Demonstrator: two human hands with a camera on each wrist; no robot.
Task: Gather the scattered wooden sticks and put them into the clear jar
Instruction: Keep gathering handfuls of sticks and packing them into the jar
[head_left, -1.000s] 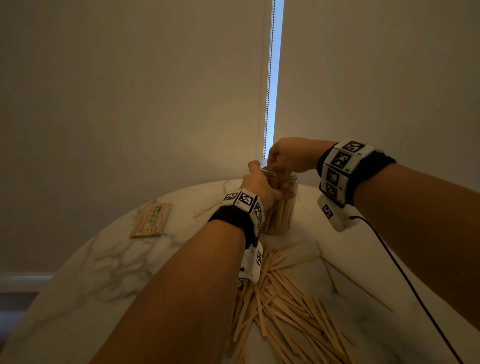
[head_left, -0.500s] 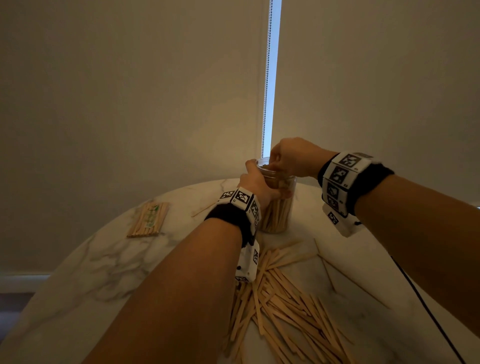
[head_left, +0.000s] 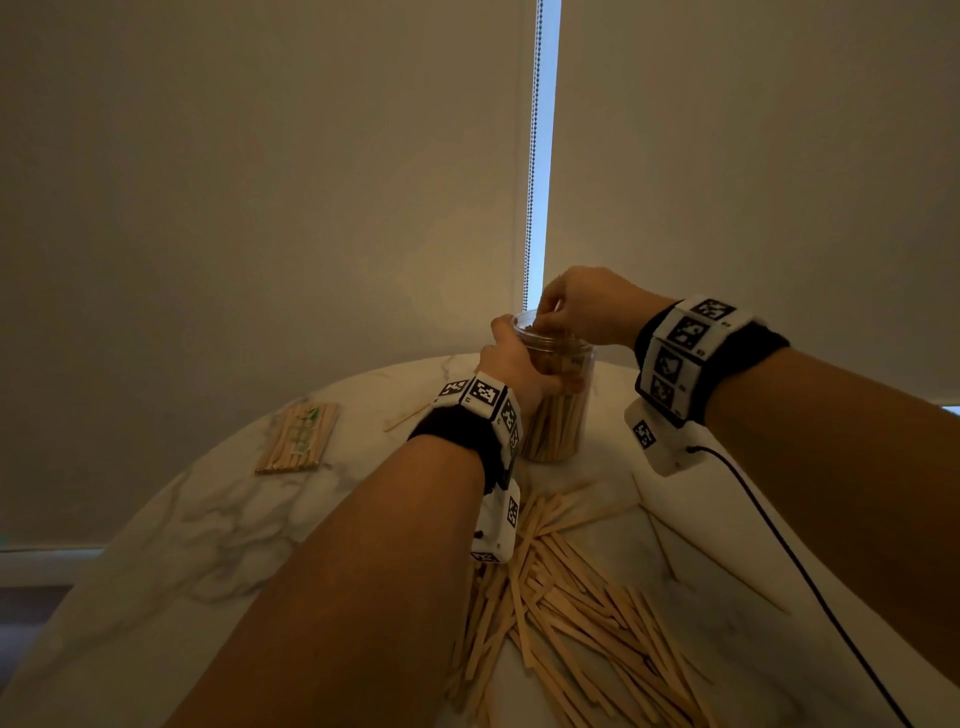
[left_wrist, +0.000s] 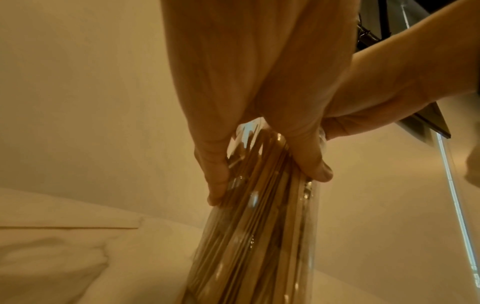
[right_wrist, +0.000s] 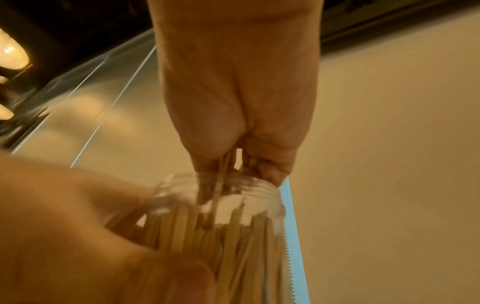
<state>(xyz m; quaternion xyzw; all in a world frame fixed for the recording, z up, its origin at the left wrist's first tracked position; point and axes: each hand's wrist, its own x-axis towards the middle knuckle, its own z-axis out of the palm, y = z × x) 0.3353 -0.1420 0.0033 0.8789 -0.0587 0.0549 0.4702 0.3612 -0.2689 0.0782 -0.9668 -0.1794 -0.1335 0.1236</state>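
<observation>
At twelve o'clock on the marble worktop (head_left: 218, 525), left hand (head_left: 519, 371) grips the clear plastic jar (head_left: 558, 415).
Right hand (head_left: 582, 312) pinches thin wooden sticks (right_wrist: 221, 185) over its crowded mouth; they could jam or spill.

The jar (head_left: 563, 415) I hold is clear, glossy plastic; my sticks (head_left: 576, 613) are pale, matt, smooth wood; my worktop (head_left: 218, 519) is polished, grey-veined white marble.

Pale tan wooden sticks (head_left: 571, 613) on a white bench (head_left: 208, 519) veined grey; clear jar (head_left: 566, 415); wristbands (head_left: 691, 353) black-and-white checked; stick packet (head_left: 298, 439) perhaps printed green
</observation>
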